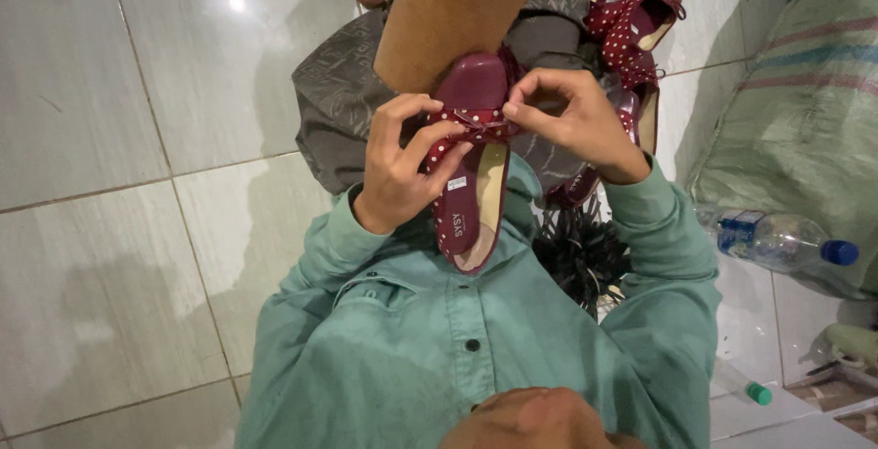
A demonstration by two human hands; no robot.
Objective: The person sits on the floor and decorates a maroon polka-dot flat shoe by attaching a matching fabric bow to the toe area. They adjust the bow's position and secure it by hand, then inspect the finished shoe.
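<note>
A maroon flat shoe (471, 202) with white polka dots and a glossy toe is held up in front of my green shirt. My left hand (400, 165) grips its side, thumb and fingers wrapped round the vamp. My right hand (574, 122) pinches the small dotted bow (483, 123) on top of the shoe between thumb and forefinger. The cream insole faces the camera.
A brown cardboard piece (453, 10) sticks up just beyond the toe. More dotted maroon shoes (634, 12) lie at the top right. A woven sack (805, 101) and plastic bottle (782, 240) sit on the right, a black tufted bundle (582, 255) under my right forearm. Grey patterned cloth (337, 92) covers the tiled floor (101, 229).
</note>
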